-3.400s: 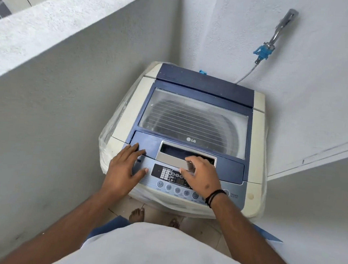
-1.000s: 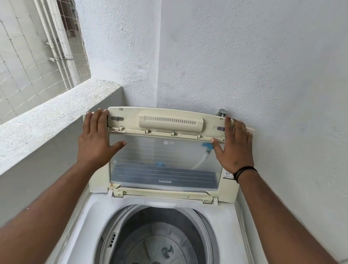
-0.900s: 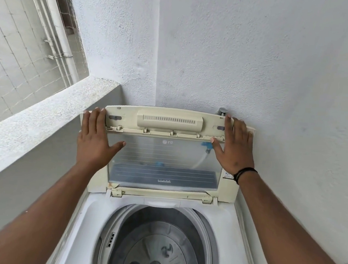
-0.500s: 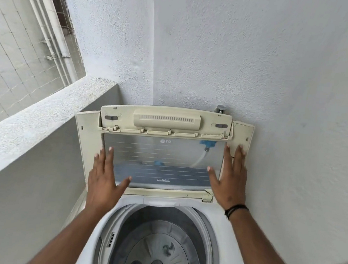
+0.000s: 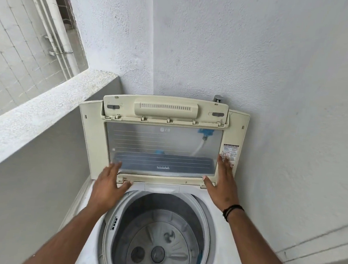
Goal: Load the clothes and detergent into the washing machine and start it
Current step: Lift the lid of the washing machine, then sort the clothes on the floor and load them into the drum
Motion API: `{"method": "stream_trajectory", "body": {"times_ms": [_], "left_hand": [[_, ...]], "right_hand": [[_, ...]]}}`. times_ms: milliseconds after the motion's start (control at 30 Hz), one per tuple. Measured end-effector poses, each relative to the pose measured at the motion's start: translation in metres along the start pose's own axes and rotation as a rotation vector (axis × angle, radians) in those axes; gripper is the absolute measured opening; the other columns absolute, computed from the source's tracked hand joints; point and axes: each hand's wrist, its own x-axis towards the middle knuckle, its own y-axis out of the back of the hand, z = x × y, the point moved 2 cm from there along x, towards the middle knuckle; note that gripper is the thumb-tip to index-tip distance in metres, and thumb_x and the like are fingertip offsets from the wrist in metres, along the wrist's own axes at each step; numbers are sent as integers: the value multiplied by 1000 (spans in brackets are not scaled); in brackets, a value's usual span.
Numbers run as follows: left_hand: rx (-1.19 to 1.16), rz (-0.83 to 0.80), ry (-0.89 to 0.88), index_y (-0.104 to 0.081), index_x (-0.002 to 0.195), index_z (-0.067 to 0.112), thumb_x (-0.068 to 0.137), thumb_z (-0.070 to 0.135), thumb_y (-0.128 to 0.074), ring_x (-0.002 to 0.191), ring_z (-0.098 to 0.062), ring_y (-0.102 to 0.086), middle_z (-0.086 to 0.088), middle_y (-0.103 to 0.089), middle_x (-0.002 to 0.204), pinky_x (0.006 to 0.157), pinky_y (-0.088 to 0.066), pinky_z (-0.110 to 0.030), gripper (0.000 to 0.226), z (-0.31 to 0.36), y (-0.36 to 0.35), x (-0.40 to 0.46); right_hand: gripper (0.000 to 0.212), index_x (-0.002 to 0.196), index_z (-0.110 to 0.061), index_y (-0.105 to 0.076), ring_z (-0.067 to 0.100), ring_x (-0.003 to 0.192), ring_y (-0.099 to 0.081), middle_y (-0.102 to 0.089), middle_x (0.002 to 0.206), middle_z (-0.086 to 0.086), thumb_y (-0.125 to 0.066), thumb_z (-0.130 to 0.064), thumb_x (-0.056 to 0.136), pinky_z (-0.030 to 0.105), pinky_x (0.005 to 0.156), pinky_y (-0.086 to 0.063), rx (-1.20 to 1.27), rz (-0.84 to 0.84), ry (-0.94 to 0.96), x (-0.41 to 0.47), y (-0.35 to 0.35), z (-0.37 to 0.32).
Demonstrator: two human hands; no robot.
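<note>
A white top-loading washing machine [image 5: 229, 237] stands in the corner with its cream folding lid [image 5: 164, 110] raised upright against the back wall. The grey drum [image 5: 159, 236] lies open below and holds no clothes. My left hand [image 5: 107, 183] hovers with straight fingers in front of the lid's lower left edge. My right hand [image 5: 221, 182], with a black band at the wrist, has its fingers straight near the lid's lower right edge. Neither hand holds anything. No clothes or detergent are in view.
A low grey parapet wall [image 5: 36, 109] runs along the left of the machine, with netting and a drainpipe [image 5: 58, 29] beyond. White walls close in behind and to the right. A metal tap [image 5: 218, 98] pokes out above the lid's right corner.
The lid went from closed to raised upright. Over the last second both hands slid from the lid's top corners to its lower edge and drew back from it.
</note>
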Motion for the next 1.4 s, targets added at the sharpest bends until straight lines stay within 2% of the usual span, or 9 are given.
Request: {"method": "stream_trajectory", "body": {"times_ms": [167,267,500,700,900,1067,1167,1267,1400], "left_hand": [[-150,-227,43,-49,146,29,89,49,-70,133,-20,-50,2,-51,149,109,-42,-36,64,-6,-16,-57],[-198,-199,75,-54,142,25,90,40,-72,124,-18,-57,4,-58,139,97,-45,-26,56,-14,-8,-85],[-161,-244,127,-65,116,37,90,42,-71,101,-5,-67,17,-69,109,78,-53,-19,27,-30,-14,-163],[204,-315,43,-76,99,31,91,36,-64,92,-11,-65,8,-72,101,74,-48,-25,15,-59,-36,-202],[315,-211,-16,-74,107,36,92,37,-56,99,-14,-66,5,-73,106,85,-47,-30,23,-55,-42,-204],[296,-146,-103,-74,98,29,96,36,-50,85,-19,-64,0,-73,92,71,-45,-31,24,-53,-39,-210],[320,-172,-145,-70,89,26,97,38,-42,80,-20,-62,0,-72,85,69,-46,-33,32,-58,-40,-209],[290,-201,-220,-64,81,23,98,41,-39,74,-23,-61,-1,-69,77,66,-47,-35,36,-64,-45,-208],[127,-218,-441,-65,87,26,99,46,-36,76,-22,-61,3,-69,82,66,-46,-35,36,-65,-50,-211]], "right_hand": [[84,159,-31,-7,20,153,-6,-7,166,-1,-62,-35,95,41,123,-18,143,-107,-7,-51,-13,-11],[68,154,-25,-30,16,147,-27,-32,158,-2,-62,-37,95,34,120,-27,210,-170,-24,-99,-22,-5],[18,102,-28,-70,2,89,-64,-72,101,-13,-60,-41,94,27,82,-55,118,-330,-123,-189,-38,17],[26,93,-27,-68,5,76,-63,-70,86,-14,-51,-47,94,30,71,-55,-70,-333,-25,-228,-38,27],[26,87,-23,-65,18,79,-61,-68,86,-4,-46,-39,96,35,71,-51,-211,-290,0,-238,-34,12],[33,74,-21,-65,17,70,-57,-66,70,-7,-46,-41,94,36,76,-46,-187,-154,-72,-274,-36,1],[12,92,-25,-72,16,102,-61,-72,98,-8,-60,-27,92,48,104,-40,-67,-90,-152,-299,-39,-9],[28,120,-16,-70,16,137,-43,-61,135,-1,-66,-21,92,43,117,-31,39,-78,-289,-325,-35,-26],[27,120,-16,-70,6,112,-59,-67,122,-3,-67,-21,93,22,103,-45,131,61,-411,-373,-18,-47]]}}
